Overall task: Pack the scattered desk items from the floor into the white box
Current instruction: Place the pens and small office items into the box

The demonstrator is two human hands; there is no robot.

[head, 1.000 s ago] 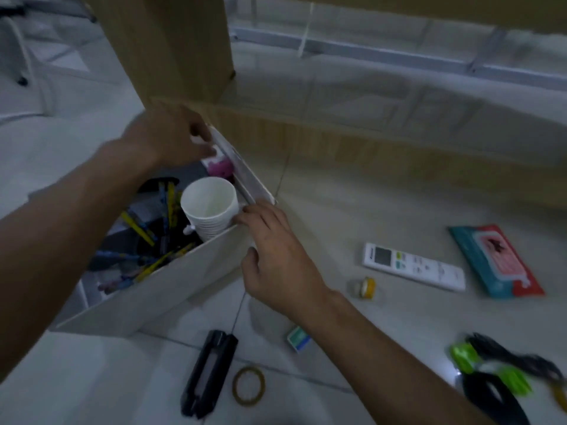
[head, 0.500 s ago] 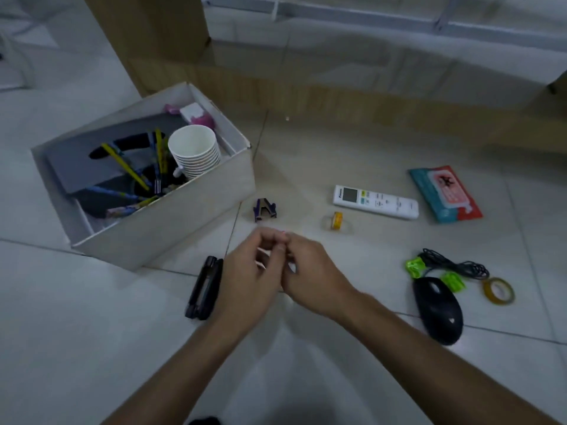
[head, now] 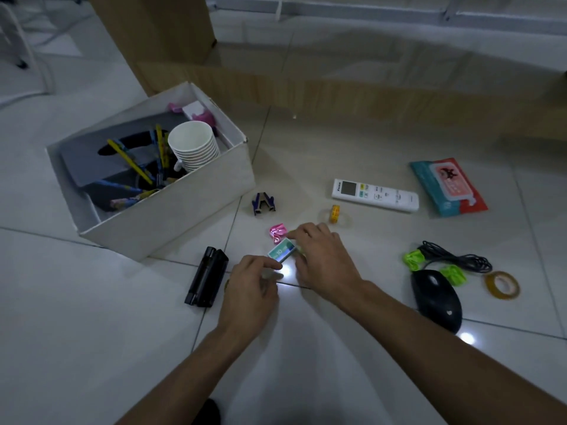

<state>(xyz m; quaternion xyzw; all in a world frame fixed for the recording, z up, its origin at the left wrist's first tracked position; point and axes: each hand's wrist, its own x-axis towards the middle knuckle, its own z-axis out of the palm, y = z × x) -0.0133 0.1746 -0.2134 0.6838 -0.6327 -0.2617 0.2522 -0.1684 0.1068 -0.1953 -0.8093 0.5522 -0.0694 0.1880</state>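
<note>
Both hands, clasped mid-air earlier, now meet the staple box [head: 281, 251]: right hand [head: 325, 259] pinches it, left hand [head: 248, 286] touches it with a forefinger.

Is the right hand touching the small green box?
Touching. The head view shows the right hand curled round the right end of the small green box, finger above and thumb below, with no gap visible.
</note>
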